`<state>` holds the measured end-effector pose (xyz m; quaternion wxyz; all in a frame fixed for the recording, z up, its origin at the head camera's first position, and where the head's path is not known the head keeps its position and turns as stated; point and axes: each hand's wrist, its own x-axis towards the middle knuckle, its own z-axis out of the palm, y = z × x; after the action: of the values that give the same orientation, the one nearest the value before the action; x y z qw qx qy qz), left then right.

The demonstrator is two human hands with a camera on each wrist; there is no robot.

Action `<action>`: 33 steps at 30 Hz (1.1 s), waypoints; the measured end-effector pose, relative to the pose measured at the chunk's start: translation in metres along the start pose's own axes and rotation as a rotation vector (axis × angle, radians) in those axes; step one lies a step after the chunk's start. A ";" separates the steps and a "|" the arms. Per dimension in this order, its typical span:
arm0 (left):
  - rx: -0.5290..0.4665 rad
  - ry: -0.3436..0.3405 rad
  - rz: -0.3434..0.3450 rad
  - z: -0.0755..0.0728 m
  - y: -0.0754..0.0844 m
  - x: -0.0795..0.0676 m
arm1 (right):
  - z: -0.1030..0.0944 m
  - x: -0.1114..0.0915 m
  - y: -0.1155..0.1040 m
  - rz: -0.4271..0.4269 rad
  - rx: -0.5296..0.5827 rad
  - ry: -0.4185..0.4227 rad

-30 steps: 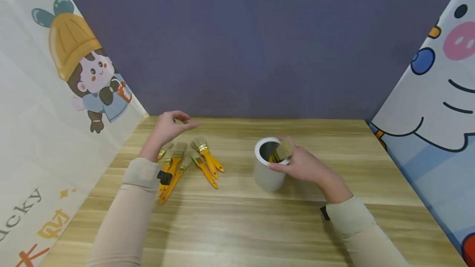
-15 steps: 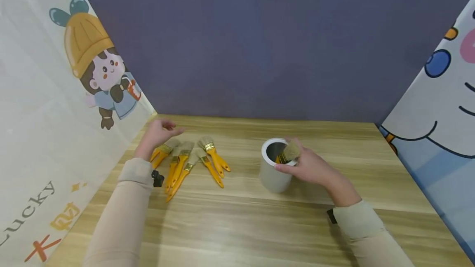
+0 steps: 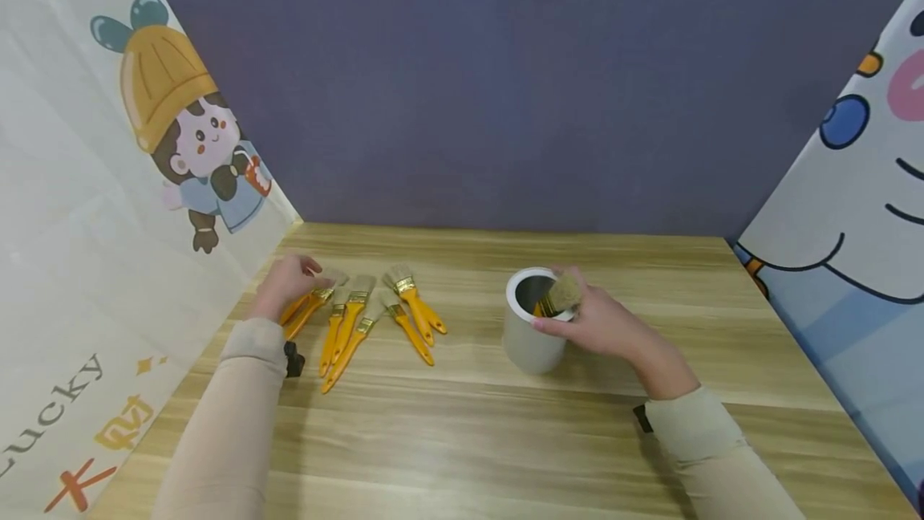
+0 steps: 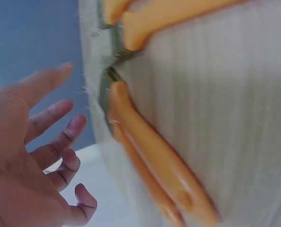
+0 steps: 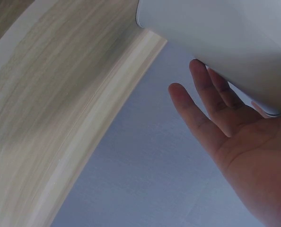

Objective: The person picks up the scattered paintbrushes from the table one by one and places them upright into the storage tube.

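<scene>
My left hand (image 3: 289, 284) hovers over the bristle end of two yellow-handled paintbrushes (image 3: 309, 310) at the far left of the pile, its fingers loosely bent and nothing between them. In the left wrist view those handles (image 4: 154, 146) lie beside the relaxed fingers. On the right, my right hand (image 3: 602, 319) holds a white cylindrical canister (image 3: 530, 347) near its rim, thumb in front and fingers round the far side. One paintbrush (image 3: 565, 294) leans in the canister, bristles up, against the hand. Fingers (image 5: 209, 92) lie along the canister wall in the right wrist view.
Right of the left hand, several more paintbrushes (image 3: 354, 311) lie fanned out on the wood-grain table (image 3: 447, 440). Another small group (image 3: 413, 307) lies just beyond them. A dark back panel (image 3: 462, 103) and printed side panels (image 3: 65, 183) border the table.
My left hand has come down and to the left, from above the brushes to right over the leftmost pair. My right hand stays at the canister, with the brush still leaning in it.
</scene>
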<state>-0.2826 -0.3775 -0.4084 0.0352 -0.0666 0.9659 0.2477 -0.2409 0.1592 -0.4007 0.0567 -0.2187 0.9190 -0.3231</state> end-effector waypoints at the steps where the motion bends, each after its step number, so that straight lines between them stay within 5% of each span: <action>1: 0.007 -0.003 -0.008 0.001 -0.003 0.000 | 0.000 0.000 0.000 0.001 -0.003 0.004; 9: 0.041 -0.011 -0.026 0.010 -0.019 -0.001 | 0.001 0.003 -0.001 -0.016 -0.002 0.000; 33: 0.184 -0.027 -0.086 0.022 -0.007 0.005 | -0.002 0.002 0.001 0.017 -0.004 -0.014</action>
<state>-0.2861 -0.3735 -0.4319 0.0649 -0.1011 0.9803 0.1570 -0.2433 0.1598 -0.3996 0.0654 -0.2133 0.9210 -0.3193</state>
